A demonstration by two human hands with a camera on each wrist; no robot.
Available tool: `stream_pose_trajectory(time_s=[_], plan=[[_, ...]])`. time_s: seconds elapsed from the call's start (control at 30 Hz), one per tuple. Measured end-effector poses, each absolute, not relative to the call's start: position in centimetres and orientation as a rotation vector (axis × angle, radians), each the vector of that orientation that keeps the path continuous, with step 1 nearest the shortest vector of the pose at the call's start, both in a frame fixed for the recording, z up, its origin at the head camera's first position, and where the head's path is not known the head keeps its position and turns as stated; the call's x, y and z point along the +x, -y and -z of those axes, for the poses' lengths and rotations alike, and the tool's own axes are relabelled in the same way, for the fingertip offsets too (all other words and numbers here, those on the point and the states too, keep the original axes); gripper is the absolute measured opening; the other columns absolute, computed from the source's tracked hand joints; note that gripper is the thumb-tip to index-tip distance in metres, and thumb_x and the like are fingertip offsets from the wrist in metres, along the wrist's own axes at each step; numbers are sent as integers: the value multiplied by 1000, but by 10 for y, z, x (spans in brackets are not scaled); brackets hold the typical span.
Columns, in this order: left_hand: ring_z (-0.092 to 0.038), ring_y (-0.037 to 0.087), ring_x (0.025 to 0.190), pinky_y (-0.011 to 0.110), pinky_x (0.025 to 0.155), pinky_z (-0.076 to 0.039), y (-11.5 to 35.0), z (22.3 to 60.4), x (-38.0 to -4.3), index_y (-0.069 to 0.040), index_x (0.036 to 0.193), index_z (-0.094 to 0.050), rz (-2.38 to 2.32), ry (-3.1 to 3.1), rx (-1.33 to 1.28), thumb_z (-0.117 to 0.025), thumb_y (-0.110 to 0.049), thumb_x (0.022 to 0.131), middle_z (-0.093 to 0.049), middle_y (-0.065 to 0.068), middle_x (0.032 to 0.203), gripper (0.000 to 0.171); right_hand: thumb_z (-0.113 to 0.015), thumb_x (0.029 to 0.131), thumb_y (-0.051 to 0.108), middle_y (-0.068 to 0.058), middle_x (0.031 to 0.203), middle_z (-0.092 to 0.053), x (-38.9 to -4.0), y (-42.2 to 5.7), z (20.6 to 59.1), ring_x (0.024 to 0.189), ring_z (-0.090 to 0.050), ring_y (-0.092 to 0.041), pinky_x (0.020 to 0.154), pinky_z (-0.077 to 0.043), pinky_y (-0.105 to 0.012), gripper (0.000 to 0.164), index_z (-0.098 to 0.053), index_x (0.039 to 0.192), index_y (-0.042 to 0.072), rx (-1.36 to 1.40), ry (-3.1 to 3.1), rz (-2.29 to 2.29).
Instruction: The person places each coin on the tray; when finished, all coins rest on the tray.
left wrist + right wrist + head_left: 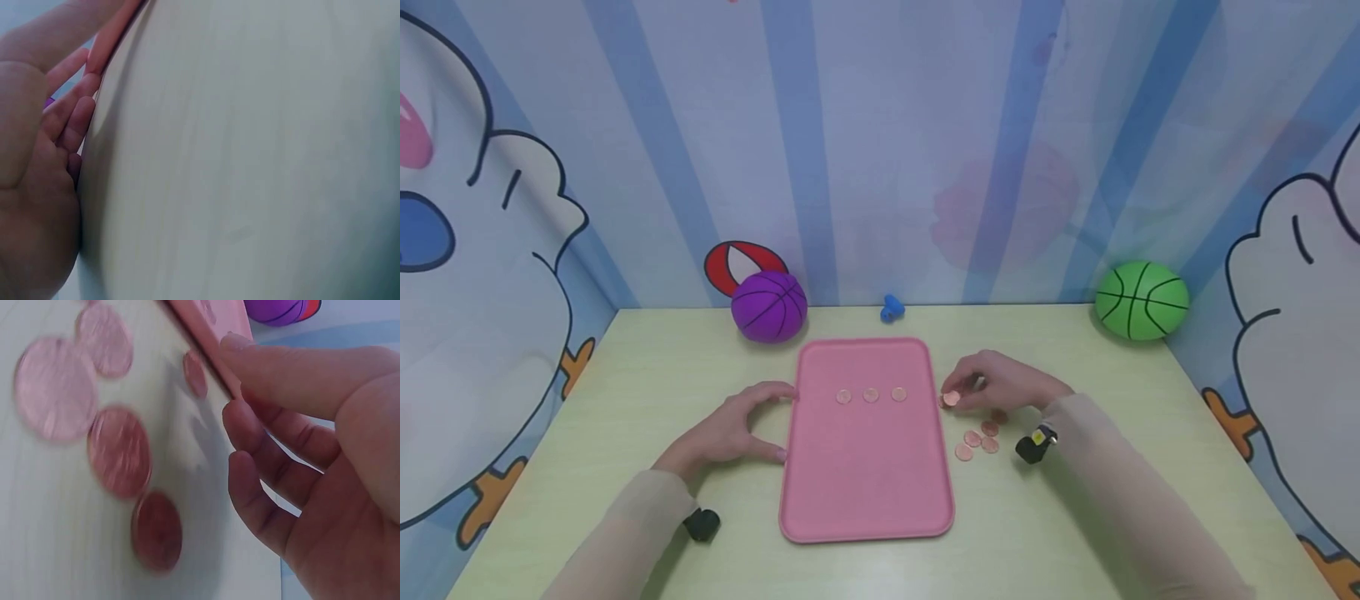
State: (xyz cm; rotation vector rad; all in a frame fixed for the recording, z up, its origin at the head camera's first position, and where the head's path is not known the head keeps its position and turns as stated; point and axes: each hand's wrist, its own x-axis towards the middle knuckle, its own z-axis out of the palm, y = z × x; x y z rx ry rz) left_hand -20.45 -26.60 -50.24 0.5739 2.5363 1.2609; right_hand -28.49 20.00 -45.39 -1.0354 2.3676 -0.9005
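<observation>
A pink rectangular tray (pixel 868 492) lies flat, with three copper coins (pixel 870 395) in a row across its upper half. My left hand (pixel 726 429) is spread along the tray's left side, fingertips and thumb at the rim; the left wrist view shows them beside the tray edge (pixel 115 37). At the right rim, my right hand (pixel 1000 379) pinches a copper coin (pixel 951 398) between thumb and fingertips. The thumb covers that pinch in the right wrist view. Another coin (pixel 195 374) lies on the table close to the rim, near the thumb.
Several loose coins (pixel 973 438) lie on the table below my right hand. A purple ball (pixel 769 307), a small blue object (pixel 892 308) and a green ball (pixel 1142 301) stand along the back edge, against a printed backdrop (pixel 895 167).
</observation>
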Motion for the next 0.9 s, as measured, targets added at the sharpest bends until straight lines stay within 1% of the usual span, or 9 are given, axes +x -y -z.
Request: stream_pose_trajectory(time_s=[0.2,0.43,0.6,0.73,0.9], plan=[[-33,34,154,69,125,-18,266,502,-204,-31,150,-55,-1257,-2540,566,-99,-40,68,-43,1,164,94,-78,96,14,5,109,-74,-282,-179,448,95,-68,-17,92,-60,-37,27,-78,122,11,-1068,-2349,938],[-34,34,153,68,125,-20,267,504,-205,-31,150,-55,-1253,-2541,579,-99,-40,68,-43,0,164,93,-77,96,12,4,109,-73,-282,-151,447,94,-67,-14,91,-60,-34,26,-77,122,10,-1149,-2330,954],[-35,33,152,68,125,-20,267,505,-205,-31,149,-55,-1261,-2542,584,-99,-39,69,-44,0,163,92,-78,94,10,2,110,-75,-280,-132,446,97,-68,-16,91,-61,-34,27,-77,121,7,-1194,-2340,931],[-38,33,150,68,125,-21,267,506,-206,-31,149,-55,-1268,-2543,586,-99,-39,69,-44,-1,162,92,-79,93,10,1,108,-73,-278,-120,446,96,-69,-15,90,-61,-32,28,-77,120,6,-1198,-2341,924],[-36,34,151,69,125,-20,267,506,-205,-31,151,-54,-1269,-2539,582,-99,-39,69,-43,-1,163,94,-80,92,7,-1,107,-73,-275,-107,448,95,-69,-14,88,-61,-31,28,-78,119,5,-1236,-2329,945]])
